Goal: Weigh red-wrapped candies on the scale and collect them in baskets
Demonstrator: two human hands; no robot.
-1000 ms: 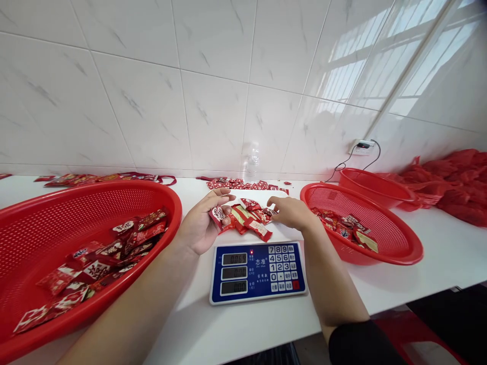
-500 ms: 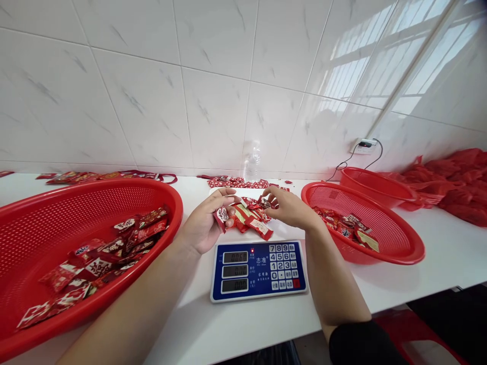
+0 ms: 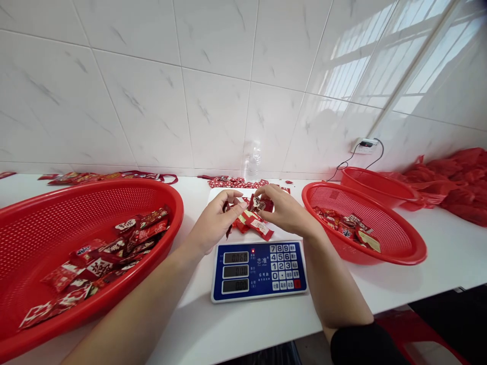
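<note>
My left hand [image 3: 217, 221] is closed around a dark red packet [image 3: 228, 231], of which only the edge shows below the fingers. In my right hand [image 3: 283, 209] a red snack packet [image 3: 262, 204] with a white patch and dark lettering is pinched between thumb and fingers. Both hands are above the white pan of a digital scale [image 3: 258, 271]. Several red and yellowish packets [image 3: 258, 227] lie in a heap on the pan between the hands. The scale's blue panel has number keys and a lit red lamp.
A large red basket [image 3: 175, 223] with several packets stands at left. At right is a smaller red basket [image 3: 418, 253] with packets, another red basket [image 3: 380, 188] behind it. Red bags [image 3: 456, 177] are heaped at far right. A clear bottle [image 3: 252, 165] stands by the wall among patterned packaging.
The left hand has turned over, hiding the face of its packet. My right hand has shifted slightly left and lifted a packet, whose lettered front now shows.
</note>
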